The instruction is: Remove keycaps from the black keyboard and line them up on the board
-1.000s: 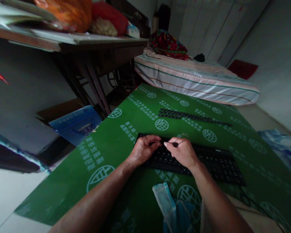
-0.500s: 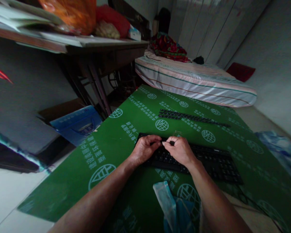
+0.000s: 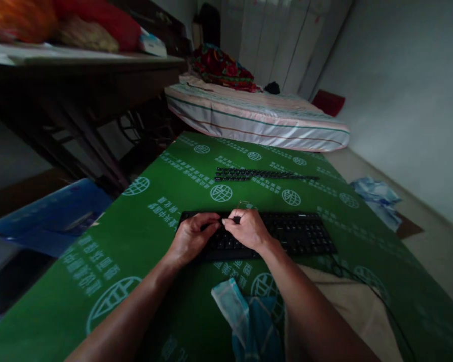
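Observation:
A black keyboard [image 3: 298, 234] lies on a green printed sheet [image 3: 143, 236] spread on the floor. Both hands rest over its left part. My left hand [image 3: 192, 239] is curled, fingertips pinched on the keys near the top row. My right hand [image 3: 249, 229] is also closed, pinching a thin wire tool whose loop sticks up just behind the fingers. The two sets of fingertips nearly touch. A row of loose black keycaps [image 3: 260, 174] lies farther back on the sheet.
A striped mattress [image 3: 256, 118] with red cloth lies beyond the sheet. A dark wooden table [image 3: 83, 70] stands on the left, a blue box [image 3: 49, 216] under it. Light blue cloth [image 3: 245, 317] lies near me. The keyboard's cable [image 3: 377, 296] trails right. Crumpled cloth [image 3: 377, 193] sits by the wall.
The view has swung to the left and nearer, so everything shifted in the picture. Both hands stay pinched together over the keyboard's left part, with the wire tool lower.

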Motion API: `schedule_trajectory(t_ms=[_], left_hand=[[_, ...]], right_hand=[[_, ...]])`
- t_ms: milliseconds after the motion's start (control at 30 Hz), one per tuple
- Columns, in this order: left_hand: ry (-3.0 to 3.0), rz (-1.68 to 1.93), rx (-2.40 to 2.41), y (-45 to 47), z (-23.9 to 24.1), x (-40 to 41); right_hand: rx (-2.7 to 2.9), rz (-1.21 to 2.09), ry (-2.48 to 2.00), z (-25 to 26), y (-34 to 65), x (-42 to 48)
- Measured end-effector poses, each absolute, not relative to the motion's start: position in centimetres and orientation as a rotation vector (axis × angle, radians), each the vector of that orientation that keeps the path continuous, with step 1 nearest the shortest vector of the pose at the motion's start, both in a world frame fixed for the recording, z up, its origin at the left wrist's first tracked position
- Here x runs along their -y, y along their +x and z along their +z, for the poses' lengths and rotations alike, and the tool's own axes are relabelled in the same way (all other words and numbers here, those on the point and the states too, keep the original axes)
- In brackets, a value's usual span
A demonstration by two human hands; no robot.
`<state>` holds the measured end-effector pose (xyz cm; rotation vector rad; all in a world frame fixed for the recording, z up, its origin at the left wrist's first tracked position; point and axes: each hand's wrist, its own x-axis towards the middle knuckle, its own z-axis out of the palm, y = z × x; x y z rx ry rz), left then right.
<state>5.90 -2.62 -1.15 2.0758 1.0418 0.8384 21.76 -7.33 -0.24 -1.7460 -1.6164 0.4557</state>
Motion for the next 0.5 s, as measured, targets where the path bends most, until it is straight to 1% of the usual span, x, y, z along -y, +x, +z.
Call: schedule_trajectory(t_ms=[300, 500], left_hand=[[2.266, 0.731, -1.107, 6.4, -0.9, 1.6], [2.31, 0.611, -1.13, 6.6, -0.9, 1.2]], right_hand=[[1.649, 0.456, -1.829, -0.4, 22.1, 6.3], [1.611, 0.522, -1.841, -0.6, 22.6, 5.9]])
